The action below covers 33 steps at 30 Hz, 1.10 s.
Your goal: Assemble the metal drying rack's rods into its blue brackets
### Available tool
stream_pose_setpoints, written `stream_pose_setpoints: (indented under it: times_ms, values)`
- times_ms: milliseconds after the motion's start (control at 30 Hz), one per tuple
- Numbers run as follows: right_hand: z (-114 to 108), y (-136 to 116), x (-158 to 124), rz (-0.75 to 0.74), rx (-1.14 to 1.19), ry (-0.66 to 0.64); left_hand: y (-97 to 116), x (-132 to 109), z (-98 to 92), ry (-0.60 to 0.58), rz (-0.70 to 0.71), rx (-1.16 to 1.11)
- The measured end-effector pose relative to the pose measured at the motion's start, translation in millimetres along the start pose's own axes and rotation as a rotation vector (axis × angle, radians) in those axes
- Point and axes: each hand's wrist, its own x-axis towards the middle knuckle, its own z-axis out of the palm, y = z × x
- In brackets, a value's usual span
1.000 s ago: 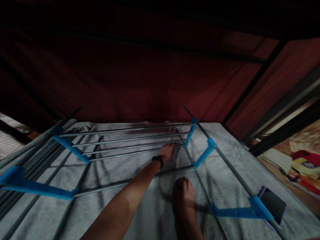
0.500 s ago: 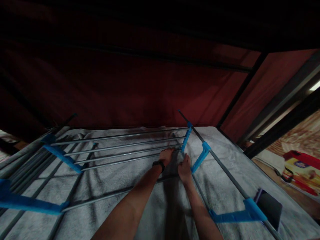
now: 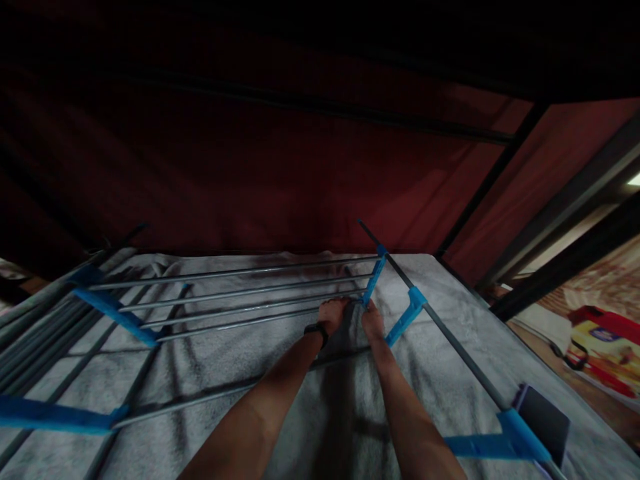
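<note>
A rack of grey metal tubes and blue plastic brackets lies on a light grey cloth. My left hand [image 3: 333,315], a dark band on its wrist, is closed around the right end of the lowest tube [image 3: 240,325] in the upper tier. Just to its right, my right hand [image 3: 373,323] is closed at the lower end of a blue bracket [image 3: 371,281], its fingertips partly hidden. That bracket joins the tubes to a long side pole [image 3: 457,347]. Another blue bracket [image 3: 406,319] stands close by the right hand. A separate lower tube [image 3: 200,400] runs beneath my left forearm.
Several loose tubes [image 3: 45,340] lie at the left beside more blue brackets [image 3: 115,317]. A dark tablet-like device [image 3: 543,423] rests at the right near the pole. Dark red fabric [image 3: 280,180] hangs behind. A red and yellow package [image 3: 607,350] sits off to the right.
My right hand has moved slightly up and in against the bracket's lower end. The left hand stays at the tube end. The view has shifted a little.
</note>
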Motion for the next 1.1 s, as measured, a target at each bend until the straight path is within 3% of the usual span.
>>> stream_pose_setpoints:
  times_ms: [167, 600, 1100]
  values:
    - [-3.5, -4.1, 1.0, 0.039, 0.002, -0.043, -4.0, -1.5, 0.4, -0.007, 0.009, 0.001]
    - [4.4, 3.3, -1.3, 0.001, -0.101, 0.032, -2.3, -2.2, 0.8, 0.008, 0.022, -0.045]
    - [3.7, -1.3, -9.4, 0.06, -0.098, 0.014, -5.5, -2.5, -2.1, -0.037, 0.062, 0.002]
